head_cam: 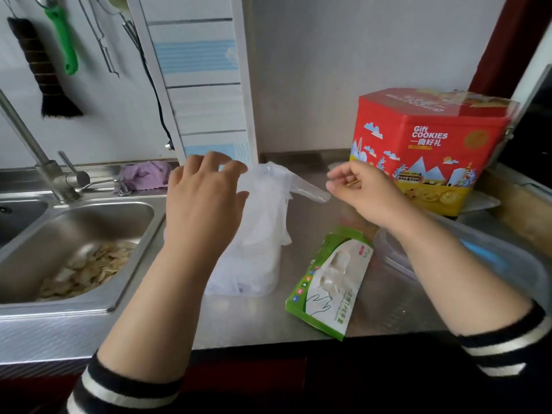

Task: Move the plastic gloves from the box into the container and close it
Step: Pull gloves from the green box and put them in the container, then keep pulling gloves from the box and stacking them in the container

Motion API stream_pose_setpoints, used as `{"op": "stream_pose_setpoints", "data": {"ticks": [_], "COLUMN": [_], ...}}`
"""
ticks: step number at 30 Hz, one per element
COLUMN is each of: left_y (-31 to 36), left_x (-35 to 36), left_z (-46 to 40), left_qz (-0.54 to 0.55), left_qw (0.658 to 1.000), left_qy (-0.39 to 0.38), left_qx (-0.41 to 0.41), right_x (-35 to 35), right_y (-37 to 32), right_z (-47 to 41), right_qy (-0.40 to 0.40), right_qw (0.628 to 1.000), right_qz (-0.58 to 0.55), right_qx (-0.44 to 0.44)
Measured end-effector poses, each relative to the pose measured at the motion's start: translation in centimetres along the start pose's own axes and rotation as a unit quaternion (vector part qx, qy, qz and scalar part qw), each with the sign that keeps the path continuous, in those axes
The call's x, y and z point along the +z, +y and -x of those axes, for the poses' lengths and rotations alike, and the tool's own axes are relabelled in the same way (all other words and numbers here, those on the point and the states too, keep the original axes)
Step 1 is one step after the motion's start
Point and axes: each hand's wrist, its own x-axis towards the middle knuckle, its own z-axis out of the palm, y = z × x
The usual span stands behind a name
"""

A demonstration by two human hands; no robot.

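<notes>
Currently both forearms reach forward over the steel surface (313, 312), sleeves pushed back to striped cuffs. Left hand (203, 201) is raised, back toward the camera, fingers spread and lightly bent; its fingertips and thumb meet the upper edge of the plastic gloves (265, 210). Whether it pinches the film or only touches it, cannot tell.

Right hand (361, 192) is held at about the same height, wrist bent inward, fingers curled; thumb and forefinger are close together just beside the free end of one glove finger that sticks out to the right. Contact with that tip is not clear.

Gloves form a translucent bunch standing up out of the clear container (248, 276), which sits on the surface between the two arms, just right of the sink (89, 216). Container is open, no lid on it.

Green glove box (325, 282) lies on its back near the front edge, to the right of the container, apart from it. A clear lid (490, 258) lies under the right forearm.

Red cookie tin (430, 147) stands behind the right hand, against the wall.
</notes>
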Motion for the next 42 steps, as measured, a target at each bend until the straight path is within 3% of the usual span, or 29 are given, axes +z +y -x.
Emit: {"op": "stream_pose_setpoints", "data": {"ticks": [3,9,13,16,19,22,25,28,32,35,38,40,42], "left_y": [-1.1,-3.3,-5.2,-6.0,-4.7,-2.1,0.5,1.3,0.8,1.2,1.5,1.9,3.3], "left_x": [0.9,1.5,2.3,1.8,0.2,-1.7,-1.8,0.7,3.4,2.7,1.1,0.0,-0.8], "left_z": [-0.5,-2.1,-3.2,-3.8,-3.8,-2.5,-0.8,-1.1,-2.2,-2.4,-2.2,-1.6,-0.4], "left_qz": [-0.064,-0.044,-0.012,-0.003,0.029,0.046,0.007,0.043,0.088,0.14,0.125,0.117,0.193], "left_qw": [0.987,0.976,0.98,0.986,0.987,0.984,0.947,0.89,0.855,0.863,0.916,0.959,0.978], "left_qy": [-0.13,-0.192,-0.162,-0.099,-0.088,-0.16,-0.319,-0.453,-0.51,-0.485,-0.381,-0.259,-0.085], "left_qx": [-0.074,-0.097,-0.113,-0.136,-0.13,-0.067,0.016,0.02,0.011,0.013,-0.001,0.002,0.007], "right_x": [0.0,1.7,2.7,3.5,3.9,4.5,4.8,4.7,4.2,2.7,0.8,-0.4,-0.9], "right_y": [1.4,0.7,-1.1,-2.9,-4.6,-5.6,-6.2,-6.1,-5.0,-4.1,-2.5,-0.8,1.1], "right_z": [1.9,1.1,1.0,1.5,1.8,1.7,1.6,1.8,2.6,3.4,4.3,4.8,5.4], "right_qy": [-0.047,-0.102,-0.099,-0.144,-0.178,-0.185,-0.168,-0.162,-0.109,-0.054,-0.027,-0.051,-0.097], "right_qw": [0.999,0.994,0.992,0.989,0.984,0.98,0.981,0.98,0.99,0.996,0.998,0.993,0.977], "right_qz": [0.022,0.044,0.077,0.009,0.026,0.071,0.101,0.114,0.091,0.063,0.036,0.071,0.139], "right_qx": [0.006,-0.02,-0.009,0.007,0.013,0.018,0.01,0.023,0.019,0.023,0.039,0.078,0.129]}}
